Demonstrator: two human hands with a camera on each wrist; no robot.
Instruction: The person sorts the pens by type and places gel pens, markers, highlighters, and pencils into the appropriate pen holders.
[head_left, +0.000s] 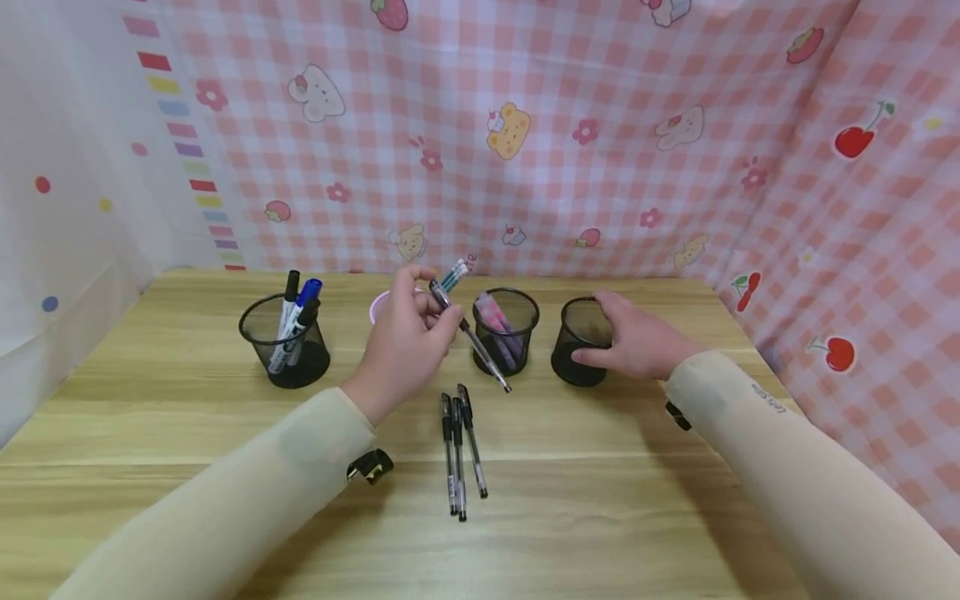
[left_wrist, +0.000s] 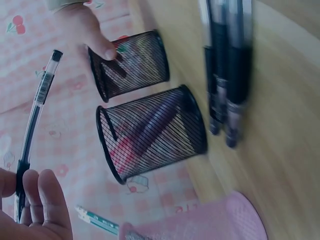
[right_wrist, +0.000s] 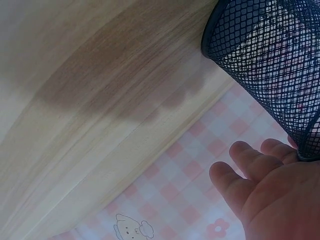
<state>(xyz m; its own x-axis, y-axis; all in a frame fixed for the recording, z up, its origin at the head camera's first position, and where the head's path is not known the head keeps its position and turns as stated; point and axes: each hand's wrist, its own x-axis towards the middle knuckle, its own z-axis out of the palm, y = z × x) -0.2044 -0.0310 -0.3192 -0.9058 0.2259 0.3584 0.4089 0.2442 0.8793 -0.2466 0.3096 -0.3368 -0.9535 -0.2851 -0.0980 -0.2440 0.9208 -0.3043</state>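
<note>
My left hand pinches a gel pen with a clear barrel and black cap, its far end slanting down to the right in the head view. My right hand is round the upper part of the rightmost black mesh pen cup, thumb in front and fingers at the far side. In the right wrist view several fingers spread beside the cup's rim. Below my left hand, three similar black gel pens lie on the wooden table.
Left of the held cup, a mesh cup holds pink and purple pens. A pink cup with teal-and-white pencils stands partly behind my left hand. At far left, another mesh cup holds markers. Checked cloth hangs along the table's back edge.
</note>
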